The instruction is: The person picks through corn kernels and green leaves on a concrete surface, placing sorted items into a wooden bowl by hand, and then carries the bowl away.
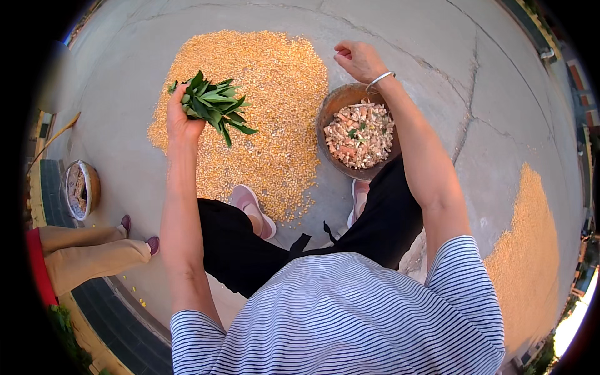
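Observation:
My left hand (184,115) grips a bunch of long green leaves (213,103) above the near-left part of a wide heap of yellow corn kernels (276,89). The leaf tips point to the right. Past the far rim of a round, worn bowl (326,145), my right hand (360,61) hangs with its fingers curled in, and nothing shows between them. A silver bangle (380,80) circles that wrist. Inside the bowl lies a pile of pale and pinkish chopped pieces (358,136) with a few green leaf bits on top. My right forearm hides part of the bowl's right side.
My shoes (253,208) stand at the heap's near edge and by the bowl. Another person's legs (93,253) are at the left, near a second round container (80,190). More kernels (525,267) spread at the right. Cracks (468,93) run through the concrete floor.

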Demonstrator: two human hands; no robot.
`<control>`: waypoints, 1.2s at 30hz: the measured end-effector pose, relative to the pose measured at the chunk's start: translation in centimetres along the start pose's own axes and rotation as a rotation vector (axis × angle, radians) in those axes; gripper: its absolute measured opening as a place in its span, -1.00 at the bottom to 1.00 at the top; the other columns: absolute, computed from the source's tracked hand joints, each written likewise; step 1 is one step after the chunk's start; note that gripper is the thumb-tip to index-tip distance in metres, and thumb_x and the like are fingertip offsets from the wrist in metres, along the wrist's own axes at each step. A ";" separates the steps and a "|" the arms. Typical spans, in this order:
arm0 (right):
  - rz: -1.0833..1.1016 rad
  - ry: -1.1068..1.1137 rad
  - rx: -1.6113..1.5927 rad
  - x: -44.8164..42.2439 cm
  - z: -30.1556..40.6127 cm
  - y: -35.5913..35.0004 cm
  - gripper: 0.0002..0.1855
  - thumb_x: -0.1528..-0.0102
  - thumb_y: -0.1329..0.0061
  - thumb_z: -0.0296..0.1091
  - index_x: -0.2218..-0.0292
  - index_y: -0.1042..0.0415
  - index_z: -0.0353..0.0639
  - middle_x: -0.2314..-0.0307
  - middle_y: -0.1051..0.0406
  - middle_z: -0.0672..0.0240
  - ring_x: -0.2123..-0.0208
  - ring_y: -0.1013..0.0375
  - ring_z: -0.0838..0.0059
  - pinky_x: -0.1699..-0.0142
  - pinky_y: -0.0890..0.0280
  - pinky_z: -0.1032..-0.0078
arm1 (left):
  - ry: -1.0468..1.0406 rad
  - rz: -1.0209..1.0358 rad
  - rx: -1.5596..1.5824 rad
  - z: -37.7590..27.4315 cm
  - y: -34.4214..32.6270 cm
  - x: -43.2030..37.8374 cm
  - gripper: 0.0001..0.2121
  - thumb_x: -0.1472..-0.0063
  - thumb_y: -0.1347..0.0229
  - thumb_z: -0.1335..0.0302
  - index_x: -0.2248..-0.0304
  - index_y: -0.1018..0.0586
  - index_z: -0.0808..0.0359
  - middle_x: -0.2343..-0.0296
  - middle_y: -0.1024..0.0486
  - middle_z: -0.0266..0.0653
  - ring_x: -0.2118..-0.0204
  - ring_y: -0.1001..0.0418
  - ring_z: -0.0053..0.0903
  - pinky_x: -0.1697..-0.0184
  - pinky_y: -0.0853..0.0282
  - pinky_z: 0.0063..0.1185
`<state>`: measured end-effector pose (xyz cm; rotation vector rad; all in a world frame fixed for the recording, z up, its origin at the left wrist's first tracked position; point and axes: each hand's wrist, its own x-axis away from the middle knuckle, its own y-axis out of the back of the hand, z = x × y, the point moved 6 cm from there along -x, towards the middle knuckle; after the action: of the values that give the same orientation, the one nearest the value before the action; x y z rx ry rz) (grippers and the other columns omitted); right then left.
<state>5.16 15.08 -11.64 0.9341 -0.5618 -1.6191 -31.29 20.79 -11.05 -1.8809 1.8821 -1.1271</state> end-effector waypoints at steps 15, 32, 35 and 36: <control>0.326 -0.172 0.189 6.1 -8.2 2.7 -0.72 0.04 0.04 -0.25 0.34 -0.46 -0.28 0.48 -0.49 0.14 0.40 -0.49 0.30 0.24 -0.36 0.47 | 0.060 0.101 -0.122 1.4 -1.4 0.5 -0.84 -0.06 -0.02 0.52 0.35 -0.48 0.41 0.38 -0.49 -0.14 0.30 -0.46 -0.33 0.15 -0.40 -0.40; 0.478 -0.149 0.058 7.3 -8.7 1.0 -0.89 0.09 0.03 -0.42 0.49 -0.44 -0.27 0.68 -0.42 0.32 0.61 -0.40 0.56 0.46 -0.31 0.56 | 0.033 0.097 -0.187 3.3 -4.5 1.9 -0.85 0.00 -0.03 0.54 0.39 -0.46 0.43 0.47 -0.49 -0.12 0.43 -0.48 -0.41 0.31 -0.47 -0.45; 0.435 -0.144 0.023 7.3 -8.4 0.6 -0.88 0.08 0.03 -0.46 0.45 -0.45 -0.31 0.64 -0.44 0.29 0.57 -0.43 0.53 0.43 -0.34 0.57 | 0.061 0.086 -0.159 3.2 -3.7 2.3 -0.86 -0.01 -0.01 0.55 0.40 -0.46 0.44 0.48 -0.48 -0.14 0.45 -0.48 -0.41 0.35 -0.47 -0.45; 0.441 -0.147 0.019 7.3 -8.4 0.4 -0.86 0.08 0.03 -0.46 0.43 -0.45 -0.32 0.62 -0.45 0.28 0.56 -0.44 0.52 0.41 -0.34 0.57 | 0.064 0.078 -0.153 3.3 -3.6 2.4 -0.86 -0.01 -0.01 0.55 0.40 -0.46 0.44 0.49 -0.48 -0.15 0.46 -0.48 -0.41 0.35 -0.47 -0.44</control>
<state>11.80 8.92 -18.15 0.6495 -0.8228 -1.2889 -26.81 17.93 -10.07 -1.8508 2.1128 -1.0579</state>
